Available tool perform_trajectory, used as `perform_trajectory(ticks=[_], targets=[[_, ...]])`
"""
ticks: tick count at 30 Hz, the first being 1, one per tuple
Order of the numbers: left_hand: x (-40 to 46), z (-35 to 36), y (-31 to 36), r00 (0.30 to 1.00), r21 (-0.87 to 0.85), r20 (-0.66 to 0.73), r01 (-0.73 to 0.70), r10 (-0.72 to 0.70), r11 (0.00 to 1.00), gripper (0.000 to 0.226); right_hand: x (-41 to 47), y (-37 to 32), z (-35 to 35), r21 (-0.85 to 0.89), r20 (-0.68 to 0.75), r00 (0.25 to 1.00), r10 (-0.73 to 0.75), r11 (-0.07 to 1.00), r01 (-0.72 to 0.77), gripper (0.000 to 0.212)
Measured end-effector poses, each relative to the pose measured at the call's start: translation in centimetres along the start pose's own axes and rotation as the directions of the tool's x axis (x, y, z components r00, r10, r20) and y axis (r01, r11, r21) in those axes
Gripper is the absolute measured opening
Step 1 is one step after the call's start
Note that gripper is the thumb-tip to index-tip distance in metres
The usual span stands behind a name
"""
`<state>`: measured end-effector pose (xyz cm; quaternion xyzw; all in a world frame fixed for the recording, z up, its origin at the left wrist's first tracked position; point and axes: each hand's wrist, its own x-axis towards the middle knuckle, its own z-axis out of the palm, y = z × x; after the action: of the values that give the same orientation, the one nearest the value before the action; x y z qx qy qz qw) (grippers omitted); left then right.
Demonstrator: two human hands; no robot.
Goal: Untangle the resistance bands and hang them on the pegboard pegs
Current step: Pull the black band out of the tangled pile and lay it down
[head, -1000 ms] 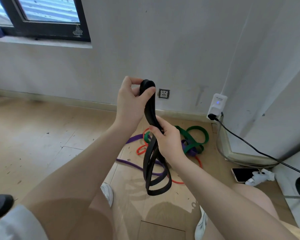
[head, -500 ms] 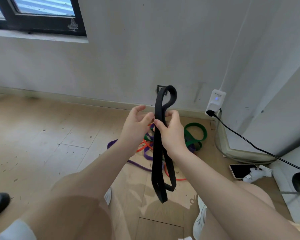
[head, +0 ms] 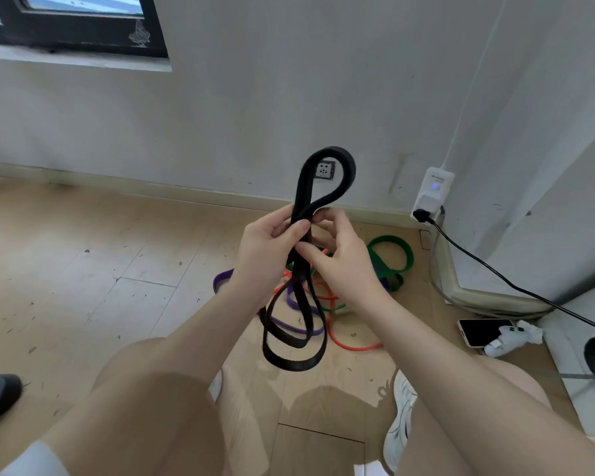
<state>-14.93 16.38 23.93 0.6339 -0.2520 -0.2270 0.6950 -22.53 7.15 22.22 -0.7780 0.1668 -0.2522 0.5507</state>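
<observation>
- Left hand and right hand both pinch my black band, its loop poking above.
- Bare floor sits open leftward; green band hugs the wall corner.

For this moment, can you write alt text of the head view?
Both hands, left hand and right hand, pinch a looped black band above a floor tangle of purple band, orange band and green band.

Black band held looped; coloured bands tangled on floor.

band between hands, tangle on floor behind; phone right
</observation>
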Motion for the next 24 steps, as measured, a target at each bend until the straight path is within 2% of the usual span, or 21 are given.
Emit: perform_trajectory(ticks=[2, 5, 12, 16, 24], targets=[[0.3, -0.3, 0.2, 0.999, 0.056, 0.046, 0.020, -0.023, 0.998, 0.028, 0.1, 0.0, -0.3, 0.039, -0.009, 1.000, 0.012, 0.999, -0.011, 0.025], [0.6, -0.3, 0.1, 0.992, 0.096, 0.108, 0.049, -0.060, 0.994, 0.033, 0.5, 0.1, -0.3, -0.050, -0.084, 0.996, -0.003, 0.999, -0.002, 0.022], [0.8, -0.9, -0.4, 0.996, 0.015, 0.058, 0.070, -0.071, 0.997, 0.033, 0.6, 0.4, -0.7, -0.103, -0.082, 0.996, -0.020, 0.995, 0.012, 0.027], [0.8, -0.7, -0.5, 0.998, 0.065, 0.058, 0.027, -0.031, 0.998, 0.036, 0.6, 0.4, -0.5, 0.005, -0.060, 0.996, 0.060, 0.998, -0.059, 0.024], [0.8, -0.9, -0.5, 0.998, 0.114, 0.054, -0.031, 0.025, 0.993, 0.035, 0.3, 1.0, -0.5, 0.153, -0.010, 0.992, 0.124, 0.981, -0.121, 0.027]])
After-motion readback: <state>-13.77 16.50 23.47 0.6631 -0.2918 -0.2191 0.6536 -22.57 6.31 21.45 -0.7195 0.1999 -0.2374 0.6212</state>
